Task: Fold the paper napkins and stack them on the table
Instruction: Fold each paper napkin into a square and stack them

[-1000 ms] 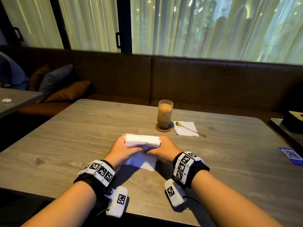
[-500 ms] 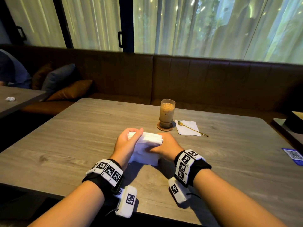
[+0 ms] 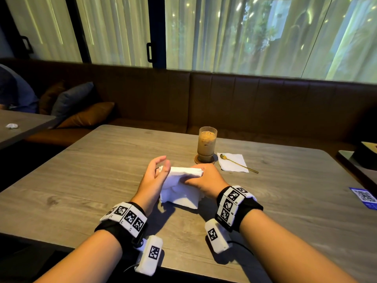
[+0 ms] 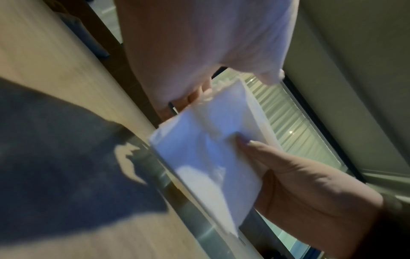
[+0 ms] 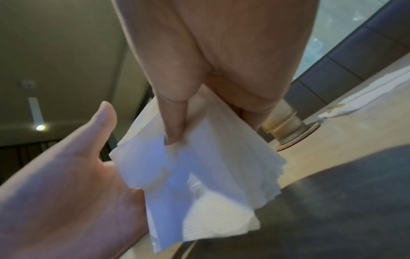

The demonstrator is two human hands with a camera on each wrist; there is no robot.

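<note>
A bundle of white paper napkins [image 3: 181, 186] stands on edge just above the wooden table [image 3: 102, 180], its lower sheets hanging loose. My right hand [image 3: 192, 174] grips the bundle's upper right part, thumb [image 5: 175, 126] on the near face and fingers behind it. My left hand [image 3: 161, 166] is open with straight fingers at the bundle's left side, palm [image 5: 66, 175] turned toward the napkins [image 5: 199, 175]. The left wrist view shows the same bundle [image 4: 210, 157] with the right thumb [image 4: 255, 149] pressed on it.
A glass of iced coffee [image 3: 206, 145] on a coaster stands just behind the hands. To its right a gold spoon [image 3: 236, 164] lies on a flat napkin [image 3: 234, 168]. A blue QR card [image 3: 365, 198] lies at the right edge. A brown bench [image 3: 244, 103] runs behind.
My left hand has let go of the bundle and opened beside it. The right hand now holds the napkins alone, and they hang lower.
</note>
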